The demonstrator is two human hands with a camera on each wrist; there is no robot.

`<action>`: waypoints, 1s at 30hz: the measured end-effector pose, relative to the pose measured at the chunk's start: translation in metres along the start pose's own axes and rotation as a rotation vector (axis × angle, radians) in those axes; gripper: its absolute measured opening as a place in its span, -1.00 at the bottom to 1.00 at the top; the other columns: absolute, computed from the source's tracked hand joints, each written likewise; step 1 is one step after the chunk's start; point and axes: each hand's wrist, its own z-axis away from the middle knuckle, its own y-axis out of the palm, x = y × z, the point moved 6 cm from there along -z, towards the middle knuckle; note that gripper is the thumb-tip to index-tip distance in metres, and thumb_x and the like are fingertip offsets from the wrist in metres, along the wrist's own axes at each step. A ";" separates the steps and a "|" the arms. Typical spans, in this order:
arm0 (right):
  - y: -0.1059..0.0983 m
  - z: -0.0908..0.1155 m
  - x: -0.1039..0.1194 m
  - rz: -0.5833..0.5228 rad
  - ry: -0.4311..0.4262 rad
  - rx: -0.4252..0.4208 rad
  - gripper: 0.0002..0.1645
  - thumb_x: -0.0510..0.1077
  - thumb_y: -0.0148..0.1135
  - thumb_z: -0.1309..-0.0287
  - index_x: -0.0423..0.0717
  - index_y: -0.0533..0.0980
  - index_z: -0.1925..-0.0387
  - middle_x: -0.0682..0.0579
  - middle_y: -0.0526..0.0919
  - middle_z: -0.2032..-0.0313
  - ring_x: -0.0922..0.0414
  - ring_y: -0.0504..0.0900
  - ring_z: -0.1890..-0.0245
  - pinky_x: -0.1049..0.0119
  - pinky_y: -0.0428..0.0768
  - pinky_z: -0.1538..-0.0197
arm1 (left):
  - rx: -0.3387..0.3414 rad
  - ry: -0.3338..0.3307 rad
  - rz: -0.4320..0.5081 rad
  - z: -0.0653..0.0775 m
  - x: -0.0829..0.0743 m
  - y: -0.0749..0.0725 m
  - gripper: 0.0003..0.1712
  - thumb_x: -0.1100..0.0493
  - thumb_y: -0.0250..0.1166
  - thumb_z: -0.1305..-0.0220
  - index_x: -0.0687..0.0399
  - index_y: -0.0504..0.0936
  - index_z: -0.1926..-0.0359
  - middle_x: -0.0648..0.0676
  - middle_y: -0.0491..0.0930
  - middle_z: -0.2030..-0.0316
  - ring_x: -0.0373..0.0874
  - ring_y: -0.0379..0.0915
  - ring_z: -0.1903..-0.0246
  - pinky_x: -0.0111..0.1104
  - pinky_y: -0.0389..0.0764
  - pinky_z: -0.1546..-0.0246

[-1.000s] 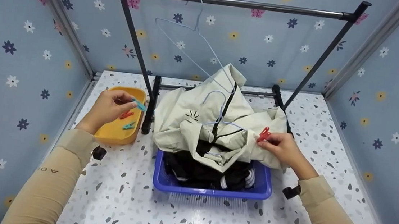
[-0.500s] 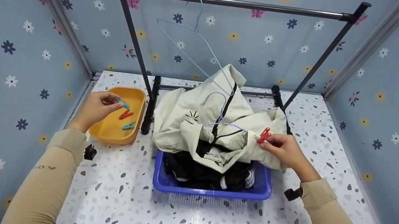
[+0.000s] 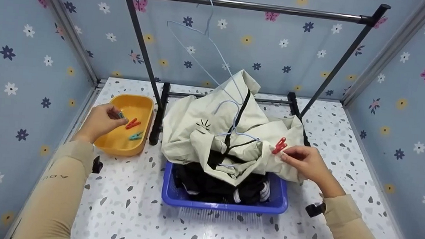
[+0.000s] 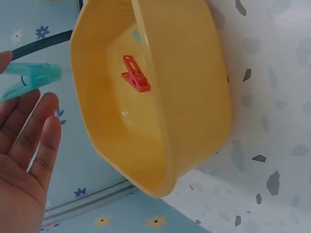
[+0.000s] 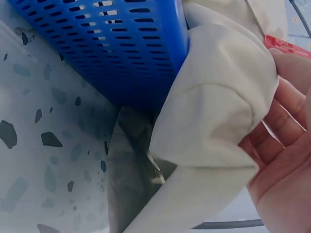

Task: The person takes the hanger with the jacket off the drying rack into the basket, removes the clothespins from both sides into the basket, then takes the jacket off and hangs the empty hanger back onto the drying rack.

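Note:
My left hand [image 3: 98, 122] pinches a teal clothespin [image 4: 36, 75] between thumb and index finger, its other fingers loosely extended, over the left side of a yellow tub [image 3: 117, 147]. Inside the tub lie a red clothespin [image 3: 133, 123] and another teal clothespin [image 3: 135, 136]. Another red clothespin [image 3: 280, 145] is clipped to an off-white jacket [image 3: 180, 132] with black trim. Just below that clip, my right hand [image 3: 307, 162] pinches the jacket's fabric at its right side. A light-blue hanger [image 3: 235, 125] sits in the jacket, its hook standing up through the collar.
Under the jacket stands a blue basket [image 3: 224, 206] holding black clothes [image 3: 206, 184] with white stripes. Behind it rises a black clothes rack [image 3: 283, 10], with a bare blue hanger [image 3: 208, 19] on its bar. Flowered walls close in the sides and back.
My left hand has drawn back left over the tub with the teal clothespin. My right hand has shifted slightly right and down, its fingertips now a little away from the red clothespin.

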 end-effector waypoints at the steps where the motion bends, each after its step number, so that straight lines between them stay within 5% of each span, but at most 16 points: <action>1: -0.001 0.000 -0.001 -0.002 0.001 -0.001 -0.88 -0.38 0.51 -0.25 -0.36 0.79 0.19 -0.05 0.87 0.26 0.40 0.71 0.35 0.55 0.64 0.23 | 0.011 -0.008 0.002 -0.002 0.001 0.002 -0.59 0.03 0.44 -0.46 0.27 0.57 -0.02 0.28 0.65 0.02 0.07 0.52 0.07 -0.38 0.57 0.07; 8: -0.005 0.004 -0.004 -0.013 -0.014 -0.005 -0.89 -0.42 0.48 -0.25 -0.43 0.76 0.20 0.31 0.82 0.31 0.41 0.70 0.36 0.56 0.63 0.25 | 0.080 -0.049 -0.031 -0.010 0.009 0.015 -0.57 0.06 0.39 -0.48 0.27 0.52 -0.12 0.27 0.59 0.03 0.12 0.47 0.08 -0.15 0.55 -0.03; 22: -0.002 0.005 -0.007 0.000 -0.004 -0.027 -0.92 -0.42 0.48 -0.24 -0.42 0.77 0.24 0.21 0.81 0.36 0.41 0.66 0.41 0.55 0.61 0.30 | 0.207 -0.094 -0.280 -0.018 0.023 0.032 -0.49 -0.10 0.36 -0.46 0.28 0.62 -0.08 0.28 0.67 0.05 0.12 0.51 0.17 -0.13 0.54 0.16; 30: -0.003 0.008 -0.011 -0.034 -0.015 -0.006 -0.88 -0.44 0.42 -0.28 -0.47 0.75 0.18 0.26 0.82 0.29 0.40 0.69 0.35 0.55 0.63 0.23 | 0.232 -0.089 -0.279 -0.022 0.020 0.035 -0.32 -0.07 0.37 -0.48 0.38 0.52 -0.34 0.43 0.64 -0.20 0.29 0.57 -0.08 0.22 0.58 -0.25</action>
